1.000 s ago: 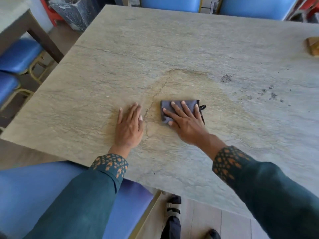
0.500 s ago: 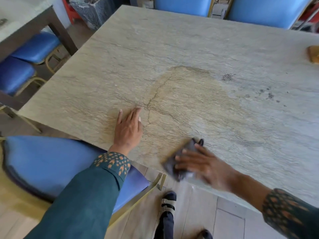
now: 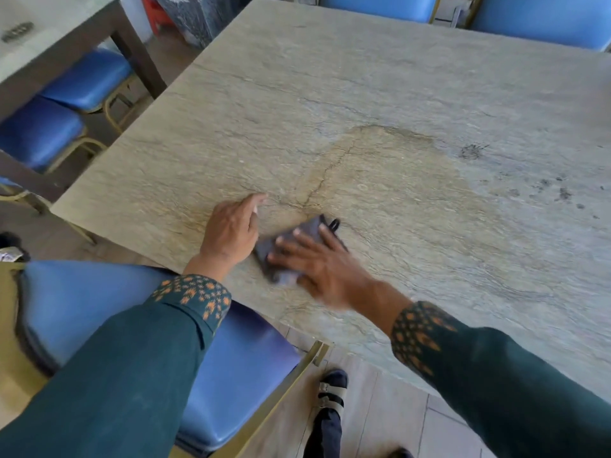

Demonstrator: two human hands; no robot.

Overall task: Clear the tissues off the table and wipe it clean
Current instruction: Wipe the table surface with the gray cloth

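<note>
The stone-patterned table [image 3: 380, 94] fills most of the view, with a darker damp patch [image 3: 390, 180] in its middle. A folded dark grey cloth [image 3: 287, 239] lies near the table's front edge. My right hand [image 3: 317, 262] presses flat on the cloth with its fingers spread over it. My left hand [image 3: 231, 233] rests flat on the table right beside the cloth, on its left, holding nothing. No tissues are visible on the table.
Dark specks [image 3: 558, 193] and a smudge [image 3: 472, 150] mark the table at the right. A blue chair [image 3: 215, 375] stands under me at the front edge. More blue chairs [image 3: 59, 127] and a second table [image 3: 49, 44] are at the left; two blue chairs [image 3: 542, 18] at the far side.
My right hand has slid the cloth from the table's front edge back up and left, next to my left hand. My left hand has stayed in place. The camera has shifted.
</note>
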